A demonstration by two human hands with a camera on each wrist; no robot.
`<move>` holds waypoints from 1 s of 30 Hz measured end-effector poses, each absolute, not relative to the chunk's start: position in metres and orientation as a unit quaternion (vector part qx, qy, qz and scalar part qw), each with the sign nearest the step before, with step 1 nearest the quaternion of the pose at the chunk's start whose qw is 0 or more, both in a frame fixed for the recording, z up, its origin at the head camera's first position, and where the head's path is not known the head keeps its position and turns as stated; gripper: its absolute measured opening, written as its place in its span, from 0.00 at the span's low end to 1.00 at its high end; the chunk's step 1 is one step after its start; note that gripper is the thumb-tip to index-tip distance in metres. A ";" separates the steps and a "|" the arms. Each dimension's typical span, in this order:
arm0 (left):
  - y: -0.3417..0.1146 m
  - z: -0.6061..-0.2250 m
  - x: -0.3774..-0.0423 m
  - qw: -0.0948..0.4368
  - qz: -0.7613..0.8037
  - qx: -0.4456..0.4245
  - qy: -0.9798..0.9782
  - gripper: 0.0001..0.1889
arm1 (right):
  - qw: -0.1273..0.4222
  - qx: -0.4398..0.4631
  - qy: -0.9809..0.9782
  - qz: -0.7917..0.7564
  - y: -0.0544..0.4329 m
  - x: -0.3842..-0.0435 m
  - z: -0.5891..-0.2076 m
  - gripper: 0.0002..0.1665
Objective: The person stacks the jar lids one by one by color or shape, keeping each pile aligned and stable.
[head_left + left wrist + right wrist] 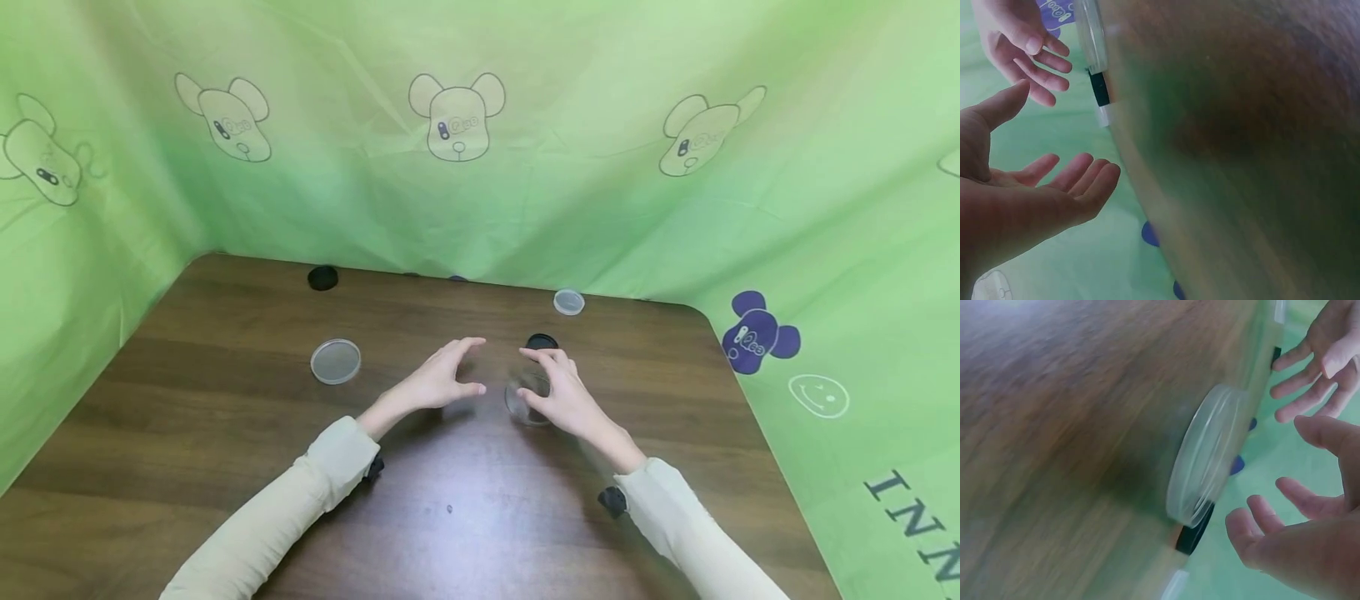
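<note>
My left hand [431, 383] hovers over the middle of the table, thumb and fingers spread apart with nothing between them. Facing it, my right hand [564, 398] is held above a clear, shallow round dish [516, 410] like a petri dish, which lies flat on the wood. In the right wrist view the dish [1205, 456] shows a double rim and stands apart from the loosely bent fingers [1244, 534]. Just behind it lies a small black round piece [542, 341], partly covered by the right hand in the head view.
Another clear round dish [336, 362] lies left of the left hand. A black round piece [323, 278] and a small clear round piece [569, 302] sit near the back edge of the brown table [225, 400]. Green printed cloth [525, 208] hangs around the table.
</note>
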State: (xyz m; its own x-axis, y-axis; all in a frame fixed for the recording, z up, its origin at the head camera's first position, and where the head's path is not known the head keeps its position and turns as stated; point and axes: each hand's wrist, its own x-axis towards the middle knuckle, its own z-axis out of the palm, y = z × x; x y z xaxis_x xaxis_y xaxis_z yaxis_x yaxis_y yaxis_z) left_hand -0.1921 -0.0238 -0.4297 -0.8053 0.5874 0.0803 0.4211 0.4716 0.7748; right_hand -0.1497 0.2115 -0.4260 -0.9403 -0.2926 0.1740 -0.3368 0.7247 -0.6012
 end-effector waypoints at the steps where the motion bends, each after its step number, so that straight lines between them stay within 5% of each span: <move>1: -0.026 -0.429 -0.191 0.098 0.420 0.294 0.853 0.38 | 0.033 0.173 -0.928 0.330 0.209 -0.150 -0.426 0.35; 14: -0.059 -0.426 -0.192 0.064 0.434 0.269 0.857 0.36 | 0.022 0.196 -0.903 0.382 0.174 -0.156 -0.418 0.36; 24: -0.094 -0.421 -0.195 0.043 0.477 0.247 0.843 0.37 | -0.050 0.168 -0.849 0.498 0.152 -0.169 -0.418 0.41; 30: -0.114 -0.419 -0.195 0.073 0.518 0.235 0.819 0.39 | -0.094 0.166 -0.815 0.547 0.141 -0.175 -0.417 0.46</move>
State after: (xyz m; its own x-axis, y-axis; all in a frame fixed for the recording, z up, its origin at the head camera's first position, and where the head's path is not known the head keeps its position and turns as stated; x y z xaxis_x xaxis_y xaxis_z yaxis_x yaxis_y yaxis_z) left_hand -0.1955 -0.1137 -0.4189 -0.8785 0.4612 0.1245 0.3099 0.3521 0.8832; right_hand -0.1748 0.1412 -0.4169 -0.9270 -0.3740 0.0280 -0.1679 0.3470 -0.9227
